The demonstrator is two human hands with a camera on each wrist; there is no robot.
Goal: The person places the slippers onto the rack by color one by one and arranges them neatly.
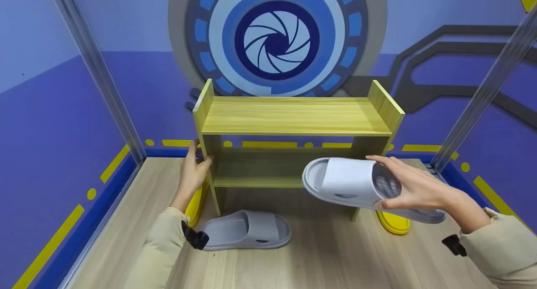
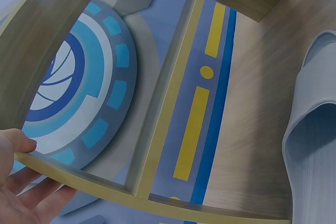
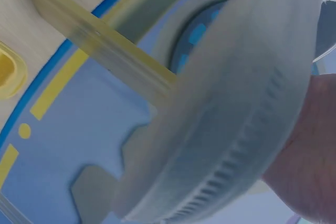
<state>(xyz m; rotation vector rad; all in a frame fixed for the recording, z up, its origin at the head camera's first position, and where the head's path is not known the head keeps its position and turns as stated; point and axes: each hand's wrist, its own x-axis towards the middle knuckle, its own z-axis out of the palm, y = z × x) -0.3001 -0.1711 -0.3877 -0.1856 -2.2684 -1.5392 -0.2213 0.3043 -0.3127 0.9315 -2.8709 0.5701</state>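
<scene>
With our right hand (image 1: 419, 188) we pinch a gray slipper (image 1: 350, 180) in the air before the shelf (image 1: 293, 115), while our left hand (image 1: 194, 174) clasps its left panel (image 1: 204, 102). A weak pinch could drop the gray slipper; a careless swing could knock the shelf.

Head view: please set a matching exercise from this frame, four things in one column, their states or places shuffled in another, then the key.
Column one
1. Left hand
2. Rack
3. Lower grey slipper
4. Right hand

Column two
A. Lying on the wood-look floor
B. Holding up the upper grey slipper
C. Gripping an upright side panel
D. Yellowish, wood-grained, with a top board and a lower board

Right pairs: 1-C, 2-D, 3-A, 4-B
</scene>
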